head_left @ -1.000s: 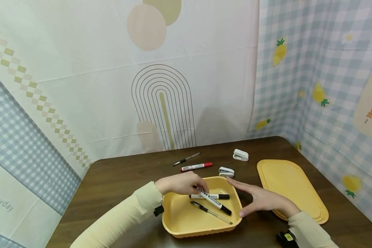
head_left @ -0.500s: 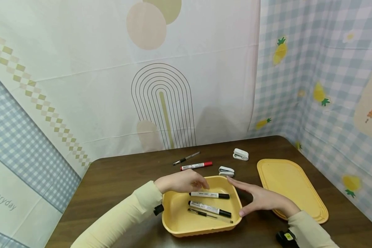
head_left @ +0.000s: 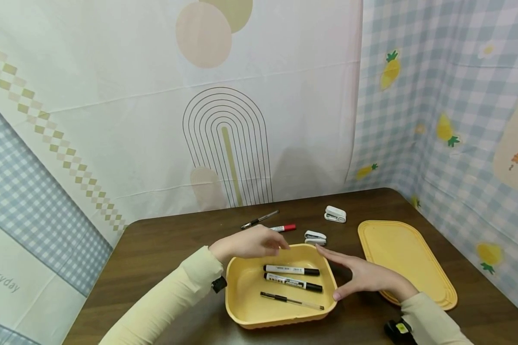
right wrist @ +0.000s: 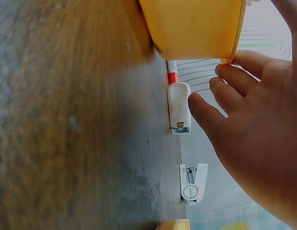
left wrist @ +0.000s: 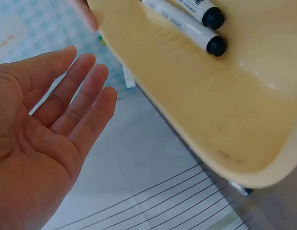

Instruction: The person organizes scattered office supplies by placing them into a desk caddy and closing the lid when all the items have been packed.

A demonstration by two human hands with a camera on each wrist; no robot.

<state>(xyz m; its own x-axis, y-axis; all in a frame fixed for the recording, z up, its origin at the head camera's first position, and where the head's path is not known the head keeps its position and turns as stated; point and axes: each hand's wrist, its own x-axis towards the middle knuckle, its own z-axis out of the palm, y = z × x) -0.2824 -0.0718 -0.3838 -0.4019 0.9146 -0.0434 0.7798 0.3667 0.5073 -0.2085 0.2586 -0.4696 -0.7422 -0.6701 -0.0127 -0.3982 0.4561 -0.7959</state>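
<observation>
Inside the yellow plastic box (head_left: 246, 297) lie two black-capped white markers, the upper marker (head_left: 285, 270) and the lower marker (head_left: 290, 281), plus a black gel pen (head_left: 291, 301) in front of them. My left hand (head_left: 252, 242) hovers over the box's far left rim with loose fingers and nothing in them; the left wrist view shows its bare palm (left wrist: 38, 139). My right hand (head_left: 364, 275) spans the box's right side, thumb and forefinger spread and touching the rim. In the right wrist view its fingers (right wrist: 230, 91) look extended.
Behind the box, a red marker (head_left: 287, 227) is partly hidden by my left hand. Another gel pen (head_left: 259, 220) lies farther back. Two white staplers, the nearer stapler (head_left: 315, 238) and the farther stapler (head_left: 335, 214), stand on the dark wooden table (head_left: 168, 249). A yellow lid (head_left: 401, 258) lies at right.
My left hand has let go of a black-capped marker, which now lies beside the other one, and has risen away toward the far rim. The gel pen has shifted slightly. My right hand stays put.
</observation>
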